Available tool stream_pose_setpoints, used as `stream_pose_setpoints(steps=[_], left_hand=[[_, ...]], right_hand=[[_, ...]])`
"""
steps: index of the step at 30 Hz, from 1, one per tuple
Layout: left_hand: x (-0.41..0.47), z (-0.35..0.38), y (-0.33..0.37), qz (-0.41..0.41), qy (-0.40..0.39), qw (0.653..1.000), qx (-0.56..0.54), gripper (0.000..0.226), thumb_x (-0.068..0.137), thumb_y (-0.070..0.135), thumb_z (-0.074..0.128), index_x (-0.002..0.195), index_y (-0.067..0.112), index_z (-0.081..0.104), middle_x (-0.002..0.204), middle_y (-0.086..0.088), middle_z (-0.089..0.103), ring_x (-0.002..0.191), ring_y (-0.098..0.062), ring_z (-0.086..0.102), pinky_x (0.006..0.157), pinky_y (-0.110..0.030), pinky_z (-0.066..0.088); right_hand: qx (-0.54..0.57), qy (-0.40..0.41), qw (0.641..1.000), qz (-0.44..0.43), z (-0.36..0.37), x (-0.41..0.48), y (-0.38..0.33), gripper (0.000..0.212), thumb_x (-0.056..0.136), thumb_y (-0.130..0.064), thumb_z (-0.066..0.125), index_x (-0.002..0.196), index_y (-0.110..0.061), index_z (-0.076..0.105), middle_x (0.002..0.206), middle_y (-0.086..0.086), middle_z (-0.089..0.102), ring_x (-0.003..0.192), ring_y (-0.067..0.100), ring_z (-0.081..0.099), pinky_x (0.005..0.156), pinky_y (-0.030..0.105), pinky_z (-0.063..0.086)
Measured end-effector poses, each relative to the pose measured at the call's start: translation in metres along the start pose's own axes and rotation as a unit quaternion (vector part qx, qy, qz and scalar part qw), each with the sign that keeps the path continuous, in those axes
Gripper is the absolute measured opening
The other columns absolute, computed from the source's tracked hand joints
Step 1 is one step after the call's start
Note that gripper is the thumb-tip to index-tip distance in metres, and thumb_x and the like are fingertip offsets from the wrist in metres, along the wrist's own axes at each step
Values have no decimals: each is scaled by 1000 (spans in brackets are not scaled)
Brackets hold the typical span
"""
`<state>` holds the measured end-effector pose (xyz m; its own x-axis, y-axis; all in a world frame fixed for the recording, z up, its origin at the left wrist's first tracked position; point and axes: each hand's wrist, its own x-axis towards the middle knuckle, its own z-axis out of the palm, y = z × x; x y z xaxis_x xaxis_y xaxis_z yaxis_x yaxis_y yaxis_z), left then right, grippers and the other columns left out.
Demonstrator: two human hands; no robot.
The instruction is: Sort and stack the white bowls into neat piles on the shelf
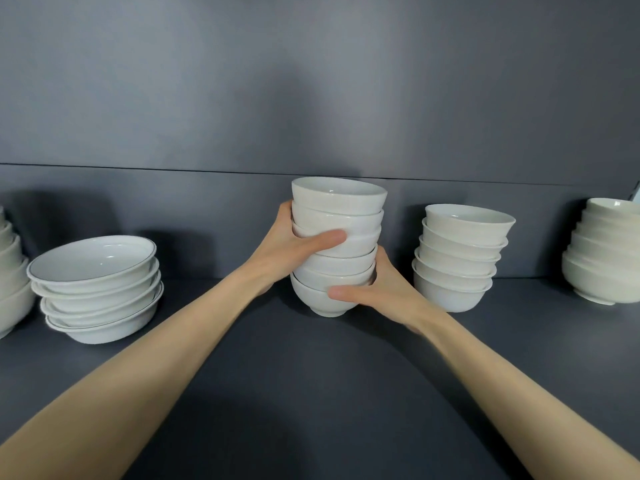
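At the far left edge of the frame a pile (10, 271) of bowls is cut off. Next to it, at the lower left, the wide bowls (97, 289) lie in a loose pile with tilted rims. In the centre stands the middle stack (337, 244) of small bowls on the dark shelf (311, 375), and it leans a little. The left hand (294, 247) is closed around its upper half, thumb across the front. The right hand (377, 289) is wrapped around the lowest bowls, thumb in front. To straighten it well, I think both hands should press gently from the two sides and nudge each bowl until the rims sit level, with the foot flat on the shelf. To the right stands a shorter stack (460, 258), also uneven. At the far right edge is another stack (606, 251).
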<state>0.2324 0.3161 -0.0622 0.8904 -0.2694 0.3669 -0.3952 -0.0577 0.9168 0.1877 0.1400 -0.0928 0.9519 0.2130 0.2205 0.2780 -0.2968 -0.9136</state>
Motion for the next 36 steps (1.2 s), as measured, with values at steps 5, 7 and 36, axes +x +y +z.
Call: stream_pose_setpoints(steps=[5, 7, 36], left_hand=[[-3, 0, -1, 1, 1, 1000, -3, 81, 61, 37, 79, 128, 23, 35, 117, 19, 54, 101, 9, 58, 75, -11, 52], [-4, 1, -1, 0, 1, 1000, -9, 78, 63, 37, 77, 127, 25, 33, 119, 18, 54, 102, 8, 58, 76, -11, 52], [-5, 1, -8, -21, -8, 998, -62, 95, 48, 54, 77, 132, 30, 37, 126, 13, 58, 112, -3, 59, 91, -27, 50]], right_hand=[[13, -2, 1000, 0, -1, 1, 2, 77, 76, 3, 76, 129, -28, 29, 118, -20, 51, 90, -24, 56, 71, 4, 47], [14, -4, 1000, 8, 0, 0, 2, 84, 75, -3, 79, 136, -26, 25, 124, -17, 51, 96, -21, 55, 74, 9, 50], [38, -3, 999, 25, 1, 3, 8, 108, 56, -28, 88, 141, -31, 22, 132, -16, 51, 114, -5, 55, 88, 20, 53]])
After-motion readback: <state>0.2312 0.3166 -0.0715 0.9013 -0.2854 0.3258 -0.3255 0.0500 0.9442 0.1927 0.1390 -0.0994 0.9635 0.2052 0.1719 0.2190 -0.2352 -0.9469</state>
